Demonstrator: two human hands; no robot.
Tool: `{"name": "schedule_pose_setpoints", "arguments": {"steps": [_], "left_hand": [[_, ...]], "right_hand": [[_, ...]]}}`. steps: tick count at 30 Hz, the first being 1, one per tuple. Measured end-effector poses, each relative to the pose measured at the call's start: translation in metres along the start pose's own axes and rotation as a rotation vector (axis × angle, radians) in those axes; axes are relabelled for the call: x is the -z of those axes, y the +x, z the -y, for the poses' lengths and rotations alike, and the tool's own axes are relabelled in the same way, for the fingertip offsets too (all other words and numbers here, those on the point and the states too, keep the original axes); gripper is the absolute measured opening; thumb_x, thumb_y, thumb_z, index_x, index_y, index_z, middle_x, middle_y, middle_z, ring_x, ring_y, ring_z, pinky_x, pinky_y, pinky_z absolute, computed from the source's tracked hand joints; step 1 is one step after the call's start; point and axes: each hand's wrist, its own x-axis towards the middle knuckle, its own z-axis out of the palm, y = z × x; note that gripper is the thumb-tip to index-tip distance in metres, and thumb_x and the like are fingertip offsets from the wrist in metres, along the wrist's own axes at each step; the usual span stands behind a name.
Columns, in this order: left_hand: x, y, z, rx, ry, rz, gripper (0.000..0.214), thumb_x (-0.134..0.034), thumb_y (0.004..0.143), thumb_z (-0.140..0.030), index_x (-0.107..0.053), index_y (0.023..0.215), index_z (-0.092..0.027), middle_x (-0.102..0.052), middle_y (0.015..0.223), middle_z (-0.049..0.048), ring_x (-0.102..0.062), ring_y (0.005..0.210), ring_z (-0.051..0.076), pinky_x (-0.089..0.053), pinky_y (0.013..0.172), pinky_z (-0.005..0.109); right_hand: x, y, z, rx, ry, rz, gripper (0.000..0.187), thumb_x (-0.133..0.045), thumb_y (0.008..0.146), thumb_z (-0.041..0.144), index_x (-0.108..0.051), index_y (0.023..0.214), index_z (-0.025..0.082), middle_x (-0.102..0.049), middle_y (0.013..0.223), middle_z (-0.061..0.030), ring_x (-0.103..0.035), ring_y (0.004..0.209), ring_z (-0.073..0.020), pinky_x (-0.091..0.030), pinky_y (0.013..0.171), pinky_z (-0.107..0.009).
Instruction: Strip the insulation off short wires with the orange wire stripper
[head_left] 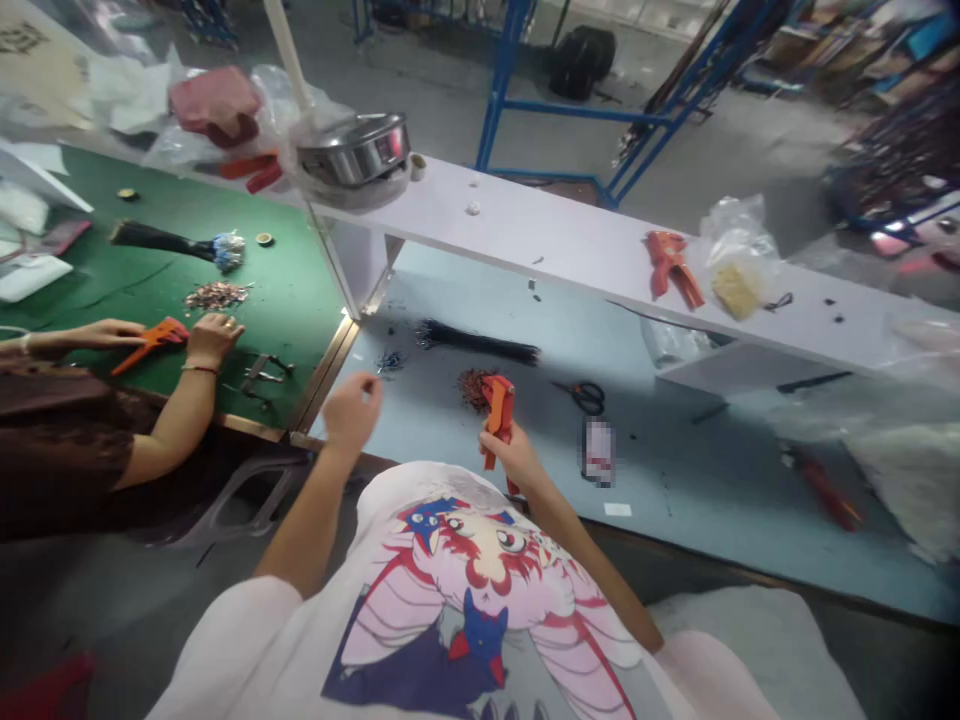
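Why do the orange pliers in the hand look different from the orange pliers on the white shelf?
The held pliers stand upright in the right hand, but the shelf pliers lie down on the white shelf. Fingers cover part of the held pliers, while the shelf pliers show whole. The held pliers are over the blue bench, and the shelf pliers sit beside a plastic bag. Both are orange and look like the same kind of tool.

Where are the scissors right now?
In the head view, the black-handled scissors lie on the pale blue table, to the right of the orange pliers held in the right hand.
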Motion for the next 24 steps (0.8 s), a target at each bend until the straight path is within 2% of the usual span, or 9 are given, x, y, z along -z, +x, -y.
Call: {"name": "schedule_pose_setpoints", "arguments": {"steps": [2, 3, 7, 10, 12, 15, 24], "left_hand": [[0.011, 0.015, 0.009, 0.046, -0.005, -0.056, 0.010, -0.052, 0.081, -0.023, -0.062, 0.080, -0.019, -0.063, 0.075, 0.0057, -0.054, 0.067, 0.016, -0.039, 0.063, 0.030], [0.013, 0.018, 0.006, 0.056, -0.088, -0.040, 0.009, -0.054, 0.079, -0.024, -0.062, 0.078, -0.019, -0.062, 0.073, 0.0044, -0.053, 0.064, 0.015, -0.040, 0.063, 0.029], [0.005, 0.003, -0.038, 0.027, -0.410, 0.205, 0.009, -0.056, 0.077, -0.025, -0.062, 0.076, -0.018, -0.058, 0.063, -0.0019, -0.049, 0.054, 0.009, -0.040, 0.052, 0.021], [-0.005, -0.013, -0.068, 0.039, -0.586, 0.285, 0.011, -0.056, 0.079, -0.026, -0.061, 0.075, -0.017, -0.056, 0.063, -0.0025, -0.046, 0.053, 0.008, -0.038, 0.051, 0.020], [-0.006, -0.019, -0.077, 0.008, -0.631, 0.294, 0.010, -0.056, 0.079, -0.024, -0.061, 0.075, -0.017, -0.055, 0.064, -0.0022, -0.046, 0.055, 0.007, -0.038, 0.053, 0.020], [-0.004, -0.022, -0.079, -0.059, -0.663, 0.292, 0.008, -0.056, 0.080, -0.021, -0.060, 0.075, -0.017, -0.054, 0.066, -0.0019, -0.045, 0.057, 0.007, -0.037, 0.054, 0.020], [-0.002, -0.024, -0.079, -0.118, -0.658, 0.250, 0.005, -0.056, 0.080, -0.018, -0.060, 0.077, -0.017, -0.054, 0.067, -0.0013, -0.045, 0.057, 0.008, -0.037, 0.053, 0.020]], "right_hand": [[0.004, -0.003, -0.005, -0.044, 0.048, 0.021, 0.025, -0.063, 0.070, 0.031, -0.047, 0.083, 0.017, -0.053, 0.063, 0.0030, -0.052, 0.057, -0.0123, -0.045, 0.054, -0.026], [0.006, -0.006, -0.005, -0.065, 0.078, 0.063, 0.026, -0.063, 0.070, 0.031, -0.048, 0.083, 0.017, -0.053, 0.063, 0.0025, -0.053, 0.057, -0.0126, -0.045, 0.053, -0.026], [0.009, -0.022, 0.013, -0.102, 0.216, 0.399, 0.028, -0.065, 0.073, 0.036, -0.053, 0.087, 0.015, -0.058, 0.071, -0.0024, -0.058, 0.063, -0.0153, -0.048, 0.053, -0.028], [0.009, -0.032, 0.028, -0.119, 0.300, 0.553, 0.029, -0.066, 0.075, 0.035, -0.054, 0.092, 0.014, -0.061, 0.078, -0.0048, -0.061, 0.070, -0.0175, -0.050, 0.060, -0.030], [0.008, -0.035, 0.033, -0.129, 0.347, 0.565, 0.030, -0.067, 0.075, 0.033, -0.054, 0.095, 0.014, -0.063, 0.079, -0.0053, -0.063, 0.072, -0.0183, -0.051, 0.065, -0.032], [0.007, -0.037, 0.034, -0.145, 0.406, 0.559, 0.030, -0.067, 0.076, 0.032, -0.054, 0.096, 0.014, -0.064, 0.079, -0.0055, -0.064, 0.074, -0.0192, -0.051, 0.070, -0.035], [0.009, -0.035, 0.036, -0.190, 0.423, 0.607, 0.029, -0.067, 0.077, 0.032, -0.054, 0.096, 0.014, -0.063, 0.079, -0.0048, -0.063, 0.071, -0.0178, -0.051, 0.069, -0.036]]}}
